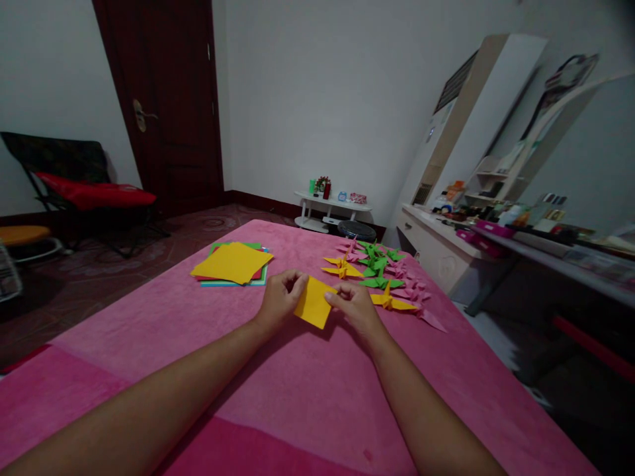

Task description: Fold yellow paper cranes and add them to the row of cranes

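A folded yellow sheet of paper is held between both my hands just above the pink cloth. My left hand pinches its left upper edge, fingers curled. My right hand pinches its right corner. Left of my hands lies a stack of coloured paper squares with a yellow sheet on top. To the right sit several folded paper cranes in yellow, green and pink, one yellow crane close to my right hand.
The pink cloth covers a wide flat surface that ends at the right. A white desk with clutter stands right. A low white shelf sits by the far wall. A dark door and a chair with a red cushion are at the left.
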Available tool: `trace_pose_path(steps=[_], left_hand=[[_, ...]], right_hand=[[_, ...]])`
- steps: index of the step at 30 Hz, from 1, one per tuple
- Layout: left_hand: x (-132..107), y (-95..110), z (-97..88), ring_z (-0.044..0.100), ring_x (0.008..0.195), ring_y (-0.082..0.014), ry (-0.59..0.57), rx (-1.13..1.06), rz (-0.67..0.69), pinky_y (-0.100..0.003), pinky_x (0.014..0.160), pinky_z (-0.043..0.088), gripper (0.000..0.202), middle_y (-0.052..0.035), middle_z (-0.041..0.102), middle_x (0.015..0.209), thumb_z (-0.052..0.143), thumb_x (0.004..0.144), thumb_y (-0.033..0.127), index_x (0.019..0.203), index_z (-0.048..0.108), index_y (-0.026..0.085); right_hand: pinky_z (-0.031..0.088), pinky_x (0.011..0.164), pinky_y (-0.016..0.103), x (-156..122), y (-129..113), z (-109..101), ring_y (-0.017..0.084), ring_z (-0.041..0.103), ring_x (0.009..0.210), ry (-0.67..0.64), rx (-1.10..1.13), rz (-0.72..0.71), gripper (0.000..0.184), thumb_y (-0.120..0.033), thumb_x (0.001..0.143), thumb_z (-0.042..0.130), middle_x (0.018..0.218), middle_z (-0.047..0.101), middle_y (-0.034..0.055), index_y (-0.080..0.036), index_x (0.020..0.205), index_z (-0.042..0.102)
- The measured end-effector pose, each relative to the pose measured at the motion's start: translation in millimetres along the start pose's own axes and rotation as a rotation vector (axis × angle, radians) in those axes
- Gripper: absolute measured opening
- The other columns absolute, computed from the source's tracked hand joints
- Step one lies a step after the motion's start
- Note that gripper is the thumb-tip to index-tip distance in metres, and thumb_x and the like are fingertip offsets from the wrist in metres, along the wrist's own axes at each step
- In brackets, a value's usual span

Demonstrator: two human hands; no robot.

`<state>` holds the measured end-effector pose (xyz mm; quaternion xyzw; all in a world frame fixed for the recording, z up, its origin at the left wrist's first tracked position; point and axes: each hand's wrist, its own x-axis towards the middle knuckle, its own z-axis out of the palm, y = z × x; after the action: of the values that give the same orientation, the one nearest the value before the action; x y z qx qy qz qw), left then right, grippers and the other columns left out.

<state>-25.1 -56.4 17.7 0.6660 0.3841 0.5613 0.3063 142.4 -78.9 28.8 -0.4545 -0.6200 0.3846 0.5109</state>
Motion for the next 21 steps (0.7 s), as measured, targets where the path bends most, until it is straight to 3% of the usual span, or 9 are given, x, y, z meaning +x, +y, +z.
trace_pose_path(steps=[3, 7, 12, 16, 19, 21], left_hand=[[1, -1, -0.7, 0.041, 0.051, -0.0080, 0.055, -0.073, -0.042, -0.019, 0.047, 0.030, 0.030, 0.0038, 0.044, 0.055, 0.048, 0.080, 0.040, 0.062, 0.048, 0.015], [1, 0, -0.3, 0.042, 0.050, -0.0076, -0.004, -0.188, -0.106, -0.018, 0.045, 0.030, 0.030, 0.0038, 0.047, 0.056, 0.055, 0.076, 0.042, 0.065, 0.050, 0.015], [6, -3, -4.0, 0.028, 0.044, -0.0047, 0.005, -0.139, -0.098, -0.018, 0.041, 0.020, 0.042, 0.0060, 0.030, 0.048, 0.054, 0.077, 0.043, 0.050, 0.036, 0.015], [9, -10, -7.8, 0.033, 0.043, -0.0056, 0.012, -0.159, -0.136, -0.018, 0.042, 0.023, 0.039, 0.0052, 0.036, 0.047, 0.046, 0.081, 0.046, 0.058, 0.047, 0.014], [9, -13, -5.8, 0.043, 0.046, -0.0073, -0.128, -0.269, -0.187, -0.019, 0.045, 0.032, 0.037, 0.0023, 0.049, 0.054, 0.049, 0.079, 0.047, 0.075, 0.058, 0.012], [8, -14, -2.6, 0.050, 0.051, -0.0091, -0.250, -0.280, -0.200, -0.020, 0.049, 0.037, 0.033, -0.0008, 0.056, 0.060, 0.062, 0.070, 0.044, 0.076, 0.062, 0.011]], right_hand=[[0.033, 0.044, 0.020, -3, 5, 9, 0.009, 0.047, 0.047, -0.017, 0.038, 0.021, 0.016, -0.029, 0.064, 0.065, 0.055, 0.059, -0.0010, -0.014, 0.064, 0.063], [0.034, 0.046, 0.021, -3, 5, 13, 0.010, 0.048, 0.047, 0.065, 0.070, -0.002, 0.014, -0.028, 0.064, 0.065, 0.055, 0.059, -0.0007, -0.014, 0.063, 0.063], [0.031, 0.046, 0.020, 0, 0, 5, 0.009, 0.044, 0.046, 0.099, 0.051, -0.008, 0.014, -0.027, 0.063, 0.064, 0.052, 0.055, -0.0012, -0.014, 0.059, 0.060], [0.030, 0.046, 0.020, 1, -4, -10, 0.008, 0.042, 0.046, -0.111, -0.051, 0.090, 0.014, -0.025, 0.061, 0.063, 0.050, 0.052, -0.0026, -0.014, 0.056, 0.056], [0.027, 0.045, 0.020, 0, -2, -17, 0.007, 0.040, 0.046, -0.293, -0.188, 0.134, 0.010, -0.021, 0.062, 0.061, 0.050, 0.049, -0.0036, -0.014, 0.056, 0.056], [0.028, 0.045, 0.020, 0, 1, -20, 0.008, 0.041, 0.048, -0.313, -0.252, 0.113, 0.009, -0.020, 0.064, 0.059, 0.052, 0.049, -0.0031, -0.013, 0.058, 0.057]])
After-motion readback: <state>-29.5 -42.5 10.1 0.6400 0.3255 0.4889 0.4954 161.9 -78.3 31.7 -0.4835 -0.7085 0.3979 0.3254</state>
